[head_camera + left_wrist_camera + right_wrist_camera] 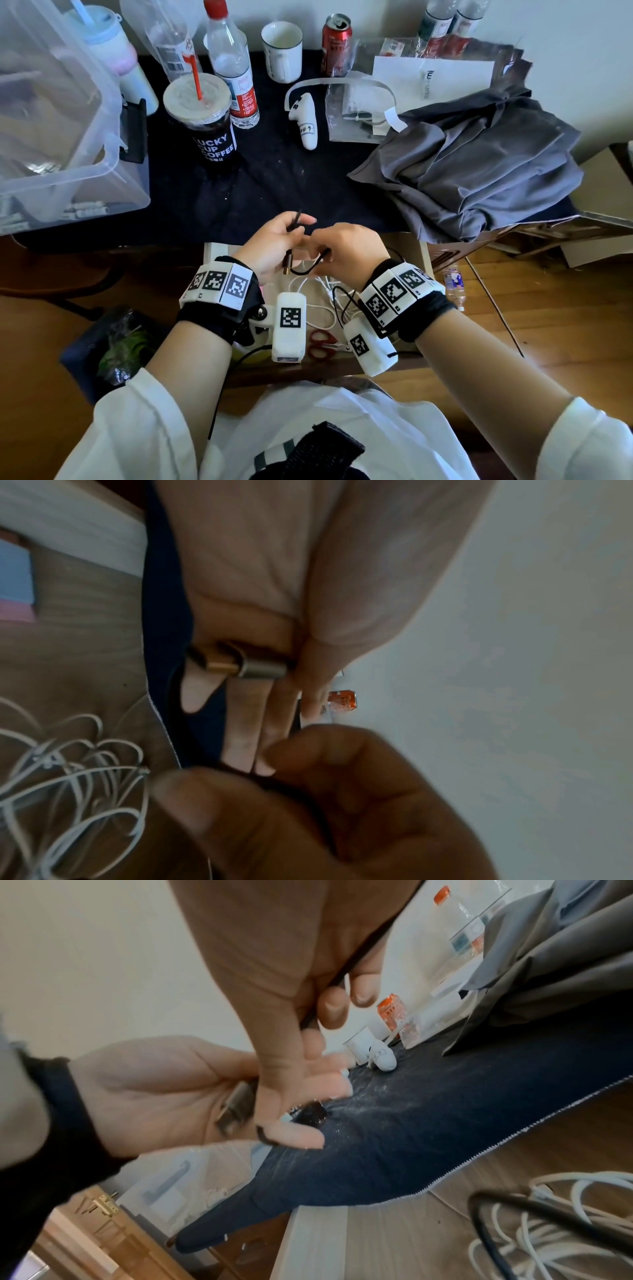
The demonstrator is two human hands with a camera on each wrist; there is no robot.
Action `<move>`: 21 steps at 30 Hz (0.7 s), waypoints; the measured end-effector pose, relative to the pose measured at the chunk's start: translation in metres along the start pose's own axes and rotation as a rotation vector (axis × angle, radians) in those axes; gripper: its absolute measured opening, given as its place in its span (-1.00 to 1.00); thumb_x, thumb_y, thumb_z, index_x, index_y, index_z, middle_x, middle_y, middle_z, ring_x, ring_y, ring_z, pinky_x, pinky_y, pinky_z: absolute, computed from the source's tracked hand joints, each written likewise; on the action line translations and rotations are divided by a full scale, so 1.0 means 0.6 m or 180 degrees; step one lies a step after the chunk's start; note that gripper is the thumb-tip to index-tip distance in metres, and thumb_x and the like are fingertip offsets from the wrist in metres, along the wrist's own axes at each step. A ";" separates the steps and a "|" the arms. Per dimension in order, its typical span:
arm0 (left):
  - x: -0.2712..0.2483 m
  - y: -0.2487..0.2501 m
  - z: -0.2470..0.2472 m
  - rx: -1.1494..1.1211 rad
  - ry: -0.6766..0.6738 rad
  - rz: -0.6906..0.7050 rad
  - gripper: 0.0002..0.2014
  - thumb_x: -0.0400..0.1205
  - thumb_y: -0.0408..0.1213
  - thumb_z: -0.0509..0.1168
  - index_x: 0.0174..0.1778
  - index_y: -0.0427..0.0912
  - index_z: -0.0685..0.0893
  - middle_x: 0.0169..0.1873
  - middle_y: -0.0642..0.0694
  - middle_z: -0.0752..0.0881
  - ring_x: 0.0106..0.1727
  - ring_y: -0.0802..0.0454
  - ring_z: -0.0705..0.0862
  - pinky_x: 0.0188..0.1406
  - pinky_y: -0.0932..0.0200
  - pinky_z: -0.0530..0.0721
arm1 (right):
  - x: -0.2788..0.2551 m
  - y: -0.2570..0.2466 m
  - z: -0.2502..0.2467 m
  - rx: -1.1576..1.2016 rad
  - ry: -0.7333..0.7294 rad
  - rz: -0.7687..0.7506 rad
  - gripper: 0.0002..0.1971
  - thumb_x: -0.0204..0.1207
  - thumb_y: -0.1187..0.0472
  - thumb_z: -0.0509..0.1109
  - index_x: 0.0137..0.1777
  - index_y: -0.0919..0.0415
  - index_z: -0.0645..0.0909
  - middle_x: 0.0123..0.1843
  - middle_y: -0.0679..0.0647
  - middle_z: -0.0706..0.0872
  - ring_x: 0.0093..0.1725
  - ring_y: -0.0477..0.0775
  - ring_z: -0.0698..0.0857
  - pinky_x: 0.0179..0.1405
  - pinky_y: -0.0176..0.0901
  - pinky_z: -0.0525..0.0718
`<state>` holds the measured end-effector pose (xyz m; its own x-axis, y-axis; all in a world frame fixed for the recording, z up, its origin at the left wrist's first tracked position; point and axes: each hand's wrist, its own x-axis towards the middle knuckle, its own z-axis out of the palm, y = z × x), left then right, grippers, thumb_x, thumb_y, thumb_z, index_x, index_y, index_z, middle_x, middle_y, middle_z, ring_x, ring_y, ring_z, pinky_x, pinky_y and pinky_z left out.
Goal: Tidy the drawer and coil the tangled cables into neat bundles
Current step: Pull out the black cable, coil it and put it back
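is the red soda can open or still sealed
Open: the red can stands upright at the table's back, with a dark opening showing in its top.

- Hands: two.
- Clear bottles: four.
- Can: one.
- Mug: one.
- Coffee cup: one.
- Scissors: one pair.
- Bin: one.

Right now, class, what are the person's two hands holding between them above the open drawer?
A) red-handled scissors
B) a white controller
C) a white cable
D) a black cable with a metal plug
D: the left hand and right hand both grip the black cable, whose metal plug lies at the left palm.
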<state>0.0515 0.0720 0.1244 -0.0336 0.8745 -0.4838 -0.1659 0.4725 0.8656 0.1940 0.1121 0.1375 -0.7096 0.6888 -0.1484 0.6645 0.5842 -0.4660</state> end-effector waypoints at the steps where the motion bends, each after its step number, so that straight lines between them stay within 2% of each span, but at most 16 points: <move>1: 0.000 -0.001 0.000 0.0005 -0.0056 -0.0021 -0.78 0.75 -0.42 0.02 0.22 -0.22 0.51 -0.27 -0.11 0.71 -0.41 0.19 0.73 -0.45 0.34 0.65 | 0.000 0.001 -0.001 -0.0036 0.0051 0.0046 -0.74 0.32 0.02 0.53 -0.03 0.04 0.64 -0.15 -0.08 0.66 -0.05 -0.02 0.59 -0.11 -0.13 0.50; 4: -0.002 0.001 -0.001 -0.0144 -0.0147 -0.0098 -0.80 0.76 -0.38 0.02 0.17 -0.20 0.54 -0.29 -0.17 0.76 -0.40 0.07 0.77 -0.49 0.28 0.66 | 0.000 0.004 -0.008 0.0167 0.0198 0.0126 -0.74 0.26 0.03 0.57 -0.14 0.09 0.62 -0.26 -0.14 0.56 -0.16 -0.08 0.52 -0.19 -0.13 0.50; 8: -0.009 0.003 0.001 -0.0179 -0.0260 -0.0139 -0.76 0.77 -0.31 0.00 0.20 -0.24 0.54 -0.45 -0.13 0.76 -0.48 0.04 0.73 -0.49 0.26 0.65 | -0.001 0.004 -0.022 0.0510 0.0546 0.0233 -0.62 0.07 -0.04 0.65 -0.26 0.08 0.55 -0.32 -0.12 0.58 -0.28 -0.09 0.52 -0.28 -0.17 0.46; 11: -0.013 0.002 0.005 -0.0242 -0.0455 -0.0168 -0.72 0.78 -0.28 -0.04 0.11 -0.32 0.54 -0.53 -0.15 0.73 -0.55 0.05 0.68 -0.49 0.24 0.68 | 0.001 0.003 -0.021 0.0583 0.0651 0.0207 -0.72 0.17 0.01 0.61 -0.22 0.08 0.63 -0.24 -0.07 0.70 -0.21 -0.06 0.63 -0.21 -0.14 0.54; 14: -0.013 -0.002 0.007 -0.0144 -0.0533 -0.0159 -0.64 0.77 -0.18 -0.05 0.14 -0.40 0.51 -0.70 -0.07 0.55 -0.77 0.18 0.33 -0.72 0.34 0.32 | 0.007 0.017 -0.020 0.0693 0.0899 0.0262 -0.88 0.27 0.06 0.54 -0.25 0.04 0.68 -0.26 -0.07 0.71 -0.18 -0.02 0.67 -0.15 -0.02 0.63; 17: -0.015 0.002 0.009 -0.0373 -0.0766 -0.0310 -0.47 0.74 0.00 -0.12 -0.06 -0.37 0.58 -0.78 0.05 0.28 -0.79 0.24 0.13 -0.78 0.40 0.15 | 0.015 0.035 -0.022 0.0896 0.1087 0.0335 -0.89 0.29 0.01 0.50 -0.31 0.02 0.70 -0.30 -0.07 0.71 -0.22 -0.02 0.67 -0.18 0.04 0.64; 19: -0.018 0.007 0.004 -0.0630 -0.0847 -0.0322 -0.58 0.74 -0.05 -0.08 -0.14 -0.24 0.57 -0.78 0.11 0.23 -0.79 0.27 0.14 -0.81 0.42 0.17 | 0.016 0.044 -0.024 0.1000 0.1344 0.0341 -0.89 0.33 0.02 0.46 -0.28 0.03 0.73 -0.28 -0.04 0.74 -0.21 -0.05 0.67 -0.13 -0.02 0.64; 21: -0.020 0.014 -0.006 -0.1109 -0.0872 -0.0282 -0.73 0.69 -0.12 0.00 -0.19 -0.17 0.49 -0.78 0.14 0.25 -0.80 0.29 0.16 -0.82 0.41 0.21 | 0.015 0.054 -0.029 0.1312 0.1582 0.0481 -0.89 0.44 0.16 0.43 -0.15 0.15 0.76 -0.24 -0.06 0.76 -0.23 -0.21 0.65 -0.07 -0.25 0.62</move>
<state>0.0469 0.0649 0.1368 0.2498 0.8513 -0.4615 -0.4798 0.5228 0.7046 0.2131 0.1450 0.1359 -0.3575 0.9240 0.1359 0.5341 0.3217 -0.7818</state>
